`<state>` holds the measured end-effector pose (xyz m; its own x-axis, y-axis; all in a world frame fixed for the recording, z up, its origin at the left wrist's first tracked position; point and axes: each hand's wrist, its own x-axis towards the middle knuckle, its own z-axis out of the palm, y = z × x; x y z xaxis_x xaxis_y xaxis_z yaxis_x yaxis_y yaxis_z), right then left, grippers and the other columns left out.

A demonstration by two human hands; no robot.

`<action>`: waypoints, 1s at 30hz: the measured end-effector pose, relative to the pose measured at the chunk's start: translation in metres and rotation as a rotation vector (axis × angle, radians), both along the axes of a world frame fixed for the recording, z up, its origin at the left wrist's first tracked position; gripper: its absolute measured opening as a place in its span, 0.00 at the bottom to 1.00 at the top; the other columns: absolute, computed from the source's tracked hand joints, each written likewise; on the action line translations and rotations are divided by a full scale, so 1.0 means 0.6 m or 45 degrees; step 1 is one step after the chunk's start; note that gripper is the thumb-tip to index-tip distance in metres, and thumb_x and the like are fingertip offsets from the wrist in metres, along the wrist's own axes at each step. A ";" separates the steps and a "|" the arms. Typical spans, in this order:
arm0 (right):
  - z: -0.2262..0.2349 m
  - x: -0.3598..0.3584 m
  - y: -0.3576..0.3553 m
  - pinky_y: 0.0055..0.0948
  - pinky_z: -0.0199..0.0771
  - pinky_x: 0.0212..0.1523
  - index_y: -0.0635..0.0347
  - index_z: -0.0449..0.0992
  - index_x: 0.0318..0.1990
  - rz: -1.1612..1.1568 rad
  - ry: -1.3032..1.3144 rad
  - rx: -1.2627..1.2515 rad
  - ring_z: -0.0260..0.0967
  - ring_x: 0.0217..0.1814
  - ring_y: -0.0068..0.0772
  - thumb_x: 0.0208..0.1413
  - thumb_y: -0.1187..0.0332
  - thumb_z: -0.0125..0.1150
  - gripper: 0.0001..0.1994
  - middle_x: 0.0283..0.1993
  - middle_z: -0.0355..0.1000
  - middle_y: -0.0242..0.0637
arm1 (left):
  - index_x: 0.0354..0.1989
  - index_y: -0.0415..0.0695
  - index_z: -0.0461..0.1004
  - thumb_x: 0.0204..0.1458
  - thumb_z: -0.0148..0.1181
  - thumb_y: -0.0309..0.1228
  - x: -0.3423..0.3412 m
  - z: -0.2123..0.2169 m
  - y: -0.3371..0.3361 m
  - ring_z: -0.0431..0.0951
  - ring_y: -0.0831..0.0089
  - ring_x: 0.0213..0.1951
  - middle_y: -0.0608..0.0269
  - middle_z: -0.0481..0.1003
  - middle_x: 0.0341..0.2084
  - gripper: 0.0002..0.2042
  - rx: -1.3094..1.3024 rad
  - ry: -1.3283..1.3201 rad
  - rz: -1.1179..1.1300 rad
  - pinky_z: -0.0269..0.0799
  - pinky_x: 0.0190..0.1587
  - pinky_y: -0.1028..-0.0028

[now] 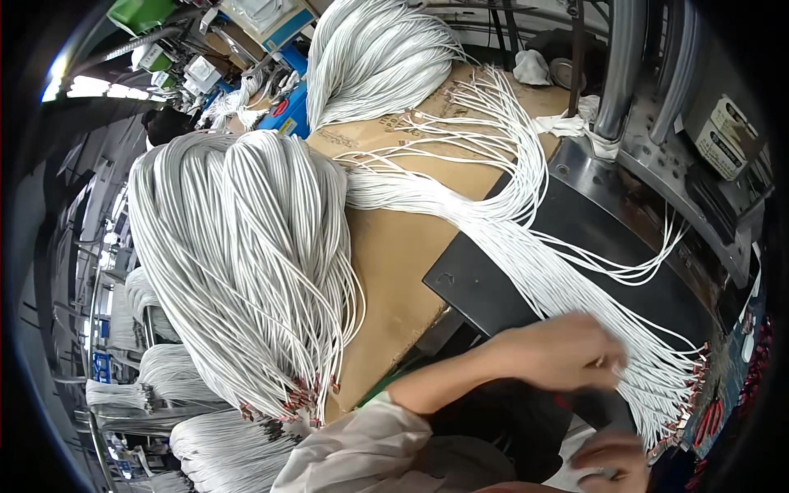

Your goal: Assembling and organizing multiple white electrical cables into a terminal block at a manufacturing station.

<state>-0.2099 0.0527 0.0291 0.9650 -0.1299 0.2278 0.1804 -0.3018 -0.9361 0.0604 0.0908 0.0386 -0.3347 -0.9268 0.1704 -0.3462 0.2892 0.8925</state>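
Note:
A long bundle of white wires (567,275) fans out over the black plate, its reddish-tipped ends spread along the right edge. Over the near side of this fan is my left hand (567,353), its fingers curled in; what they hold, if anything, is hidden. Lower down, close to the wire ends, my right hand (612,462) is smeared by motion. Its fingers cannot be read clearly. To the left, a thick hank of white wires (238,246) drapes over the cardboard, its reddish tips hanging at the bottom.
Brown cardboard (403,255) covers the bench beside a black plate (485,283). Another white wire hank (378,62) lies at the back. A metal machine with posts (625,70) stands at the right. Red-handled pliers (707,423) lie beyond the wire tips. More wire bundles (222,444) hang lower left.

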 end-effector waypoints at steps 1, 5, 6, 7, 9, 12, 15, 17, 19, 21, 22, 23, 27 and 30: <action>0.023 0.001 -0.023 0.33 0.70 0.34 0.63 0.80 0.33 -0.382 -0.024 -0.105 0.72 0.29 0.38 0.46 0.57 0.68 0.17 0.26 0.74 0.41 | 0.31 0.38 0.75 0.49 0.62 0.29 -0.022 -0.015 -0.054 0.78 0.59 0.29 0.57 0.77 0.23 0.07 -0.414 -0.180 0.194 0.73 0.35 0.65; 0.051 0.035 -0.145 0.35 0.65 0.39 0.69 0.68 0.31 -0.962 0.317 -0.796 0.66 0.35 0.43 0.52 0.70 0.60 0.10 0.32 0.68 0.45 | 0.30 0.38 0.75 0.44 0.59 0.24 -0.050 -0.062 -0.135 0.81 0.57 0.35 0.52 0.78 0.28 0.05 -0.695 -0.760 0.017 0.76 0.38 0.62; 0.036 0.012 -0.158 0.35 0.65 0.39 0.69 0.68 0.31 -0.990 0.336 -0.809 0.66 0.35 0.43 0.52 0.70 0.60 0.10 0.32 0.68 0.45 | 0.30 0.38 0.76 0.44 0.59 0.24 -0.039 -0.079 -0.159 0.81 0.57 0.37 0.51 0.78 0.30 0.05 -0.573 -0.858 -0.094 0.77 0.38 0.61; 0.025 -0.013 -0.165 0.35 0.65 0.39 0.69 0.69 0.33 -0.974 0.359 -0.876 0.66 0.37 0.45 0.51 0.71 0.61 0.10 0.33 0.68 0.46 | 0.31 0.37 0.76 0.45 0.59 0.24 0.000 -0.080 -0.180 0.81 0.56 0.39 0.51 0.79 0.31 0.05 -0.585 -0.911 0.041 0.78 0.38 0.61; 0.007 -0.043 -0.166 0.35 0.65 0.40 0.70 0.70 0.35 -0.903 0.380 -0.991 0.65 0.39 0.47 0.49 0.72 0.62 0.10 0.34 0.67 0.47 | 0.33 0.37 0.76 0.48 0.58 0.27 0.115 -0.080 -0.210 0.81 0.54 0.41 0.51 0.79 0.34 0.07 -0.645 -1.166 0.298 0.78 0.39 0.60; -0.005 -0.075 -0.180 0.35 0.65 0.39 0.69 0.70 0.35 -1.010 0.515 -0.926 0.65 0.36 0.45 0.50 0.72 0.61 0.10 0.33 0.67 0.46 | 0.36 0.37 0.77 0.51 0.60 0.32 0.106 -0.054 -0.182 0.79 0.52 0.45 0.50 0.78 0.37 0.11 -0.578 -1.057 0.257 0.77 0.43 0.59; 0.005 -0.083 -0.216 0.34 0.65 0.35 0.68 0.70 0.34 -1.014 0.706 -0.815 0.66 0.33 0.42 0.51 0.70 0.62 0.10 0.30 0.66 0.45 | 0.39 0.36 0.78 0.51 0.63 0.38 0.040 -0.024 -0.110 0.77 0.51 0.48 0.48 0.77 0.37 0.16 -0.210 -0.695 0.000 0.75 0.47 0.58; 0.013 -0.074 -0.242 0.33 0.64 0.30 0.67 0.72 0.33 -0.939 1.015 -0.660 0.66 0.29 0.36 0.52 0.68 0.63 0.10 0.27 0.65 0.43 | 0.38 0.36 0.78 0.52 0.63 0.38 0.041 -0.019 -0.113 0.77 0.50 0.46 0.48 0.77 0.36 0.16 -0.209 -0.719 -0.068 0.75 0.46 0.59; 0.008 -0.057 -0.252 0.32 0.63 0.29 0.67 0.72 0.35 -0.786 0.836 -0.646 0.66 0.28 0.34 0.54 0.68 0.62 0.10 0.26 0.65 0.41 | 0.38 0.36 0.79 0.52 0.64 0.38 0.037 -0.019 -0.121 0.78 0.49 0.43 0.48 0.77 0.35 0.15 -0.213 -0.741 -0.239 0.75 0.45 0.60; 0.000 -0.040 -0.262 0.31 0.63 0.27 0.66 0.73 0.37 -0.496 0.510 -0.593 0.65 0.25 0.28 0.57 0.67 0.62 0.10 0.23 0.65 0.36 | 0.37 0.35 0.79 0.53 0.64 0.37 0.046 -0.025 -0.138 0.79 0.52 0.41 0.50 0.77 0.34 0.14 -0.359 -0.446 -0.093 0.75 0.43 0.62; 0.004 -0.011 -0.244 0.31 0.63 0.27 0.66 0.73 0.37 -0.489 0.515 -0.593 0.65 0.25 0.28 0.57 0.67 0.62 0.10 0.23 0.65 0.36 | 0.37 0.35 0.79 0.55 0.64 0.36 0.051 -0.028 -0.145 0.79 0.56 0.38 0.51 0.78 0.32 0.14 -0.487 -0.151 0.048 0.74 0.41 0.64; 0.016 0.038 -0.205 0.28 0.62 0.27 0.66 0.72 0.41 -0.519 0.422 -0.258 0.65 0.26 0.25 0.59 0.66 0.61 0.11 0.24 0.66 0.34 | 0.37 0.35 0.78 0.55 0.64 0.34 0.054 -0.023 -0.149 0.79 0.61 0.36 0.53 0.78 0.32 0.13 -0.463 0.059 0.311 0.74 0.40 0.66; 0.071 0.048 -0.197 0.24 0.64 0.31 0.66 0.70 0.46 -0.653 0.603 0.199 0.65 0.29 0.20 0.62 0.65 0.60 0.13 0.26 0.66 0.29 | 0.36 0.35 0.78 0.56 0.63 0.31 0.072 -0.034 -0.157 0.79 0.71 0.33 0.58 0.78 0.29 0.10 -0.336 0.558 0.750 0.73 0.38 0.71; 0.111 -0.034 -0.257 0.22 0.65 0.36 0.63 0.70 0.46 -0.798 0.853 -0.225 0.62 0.33 0.18 0.63 0.64 0.59 0.12 0.32 0.64 0.28 | 0.39 0.41 0.80 0.56 0.62 0.35 0.053 -0.055 -0.142 0.80 0.69 0.34 0.58 0.80 0.27 0.10 0.081 0.401 0.459 0.74 0.38 0.68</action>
